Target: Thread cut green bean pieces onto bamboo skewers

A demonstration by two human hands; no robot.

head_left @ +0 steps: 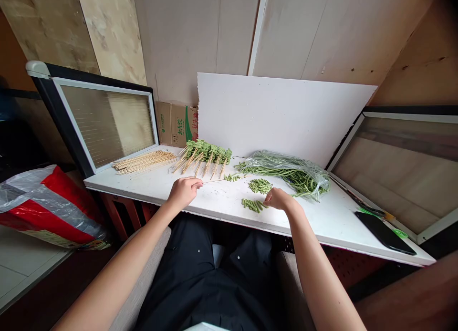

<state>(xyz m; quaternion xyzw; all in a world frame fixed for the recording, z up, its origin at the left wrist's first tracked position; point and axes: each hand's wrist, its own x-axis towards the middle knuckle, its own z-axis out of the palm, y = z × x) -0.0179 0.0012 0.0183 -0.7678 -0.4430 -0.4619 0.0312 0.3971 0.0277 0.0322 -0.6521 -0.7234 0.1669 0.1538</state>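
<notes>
My left hand [184, 192] is closed on the end of a thin wooden skewer [213, 181], which points to the right. Several short pieces of green bean [232, 177] sit along its far end. At a row of cut bean pieces [252, 205] on the table, my right hand [281, 199] has its fingers pinched together at the right end; whether a piece is between them is hidden. Just behind lies a small heap of cut beans [260, 186]. Filled bean skewers [207, 152] are stacked beyond my left hand, their bare ends toward me.
Bare skewers [145, 161] lie at the left. Long green beans in a clear plastic bag [289, 171] rest at the back right. A black phone [384, 232] and scissors [372, 209] are near the right edge. A white board [279, 116] and cardboard box [175, 123] stand behind.
</notes>
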